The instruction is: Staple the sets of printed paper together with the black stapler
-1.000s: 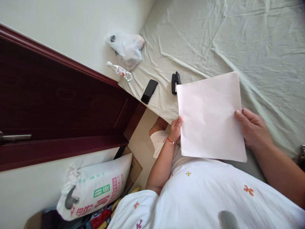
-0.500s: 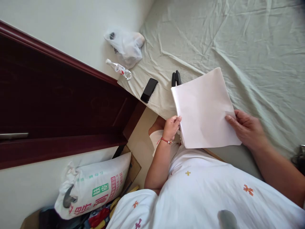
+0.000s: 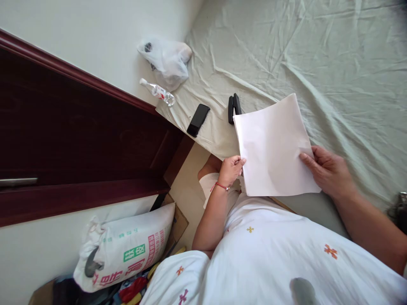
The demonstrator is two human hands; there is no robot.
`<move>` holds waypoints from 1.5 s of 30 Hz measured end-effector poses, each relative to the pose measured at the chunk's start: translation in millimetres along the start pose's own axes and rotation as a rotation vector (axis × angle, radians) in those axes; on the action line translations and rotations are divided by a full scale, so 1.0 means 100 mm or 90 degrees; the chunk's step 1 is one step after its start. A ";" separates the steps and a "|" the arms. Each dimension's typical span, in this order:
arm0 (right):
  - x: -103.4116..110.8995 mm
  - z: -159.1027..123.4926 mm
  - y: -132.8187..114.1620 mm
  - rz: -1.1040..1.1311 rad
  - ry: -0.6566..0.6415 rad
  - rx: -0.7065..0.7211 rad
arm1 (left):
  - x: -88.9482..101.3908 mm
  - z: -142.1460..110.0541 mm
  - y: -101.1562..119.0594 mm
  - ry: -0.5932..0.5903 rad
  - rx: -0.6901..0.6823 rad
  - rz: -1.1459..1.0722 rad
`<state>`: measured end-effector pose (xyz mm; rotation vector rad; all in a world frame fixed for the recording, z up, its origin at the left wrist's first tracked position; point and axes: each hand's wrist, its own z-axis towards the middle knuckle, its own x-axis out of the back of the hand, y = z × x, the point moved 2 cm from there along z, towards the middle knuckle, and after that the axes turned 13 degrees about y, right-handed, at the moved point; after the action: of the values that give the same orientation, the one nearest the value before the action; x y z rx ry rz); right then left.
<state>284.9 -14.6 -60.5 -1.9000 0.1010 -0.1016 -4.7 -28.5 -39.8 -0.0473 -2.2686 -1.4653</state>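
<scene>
A stack of white paper (image 3: pixel 273 148) is held up over my lap, its blank top sheet facing me and slightly bowed. My left hand (image 3: pixel 231 170) pinches its left edge between thumb and fingers. On the other side, my right hand (image 3: pixel 329 169) grips the right edge, thumb on top and fingers mostly behind the sheets. Just past the upper left corner of the paper lies a black stapler (image 3: pixel 234 108) on the cloth, its lower end close to or partly behind the sheets. A black phone (image 3: pixel 198 120) rests left of the stapler.
A pale green sheet (image 3: pixel 333 63) covers the wide surface ahead. At its left corner are a clear bottle (image 3: pixel 159 92) and a white plastic bag (image 3: pixel 168 63). A dark red door (image 3: pixel 79 127) stands left, with a printed sack (image 3: pixel 127 250) below it.
The left edge of the paper has shifted a little to the right along with my left hand, uncovering more of the stapler. My right hand keeps its grip, almost unmoved.
</scene>
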 end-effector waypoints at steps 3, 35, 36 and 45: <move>0.00 0.00 -0.01 -0.026 -0.026 0.010 | 0.01 0.02 0.00 -0.009 0.006 -0.015; 0.01 -0.02 -0.14 -0.303 0.167 0.335 | -0.03 -0.18 0.03 0.193 0.234 -0.373; 0.01 -0.02 -0.14 -0.316 0.176 0.349 | -0.04 -0.18 0.02 0.201 0.238 -0.377; 0.05 -0.02 -0.13 -0.308 0.289 0.487 | -0.12 -0.23 0.02 0.174 0.227 -0.333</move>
<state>289.5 -12.8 -47.8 -1.0769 -0.0878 -0.7867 14.7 -45.3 -35.3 0.8548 -2.3667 -1.1664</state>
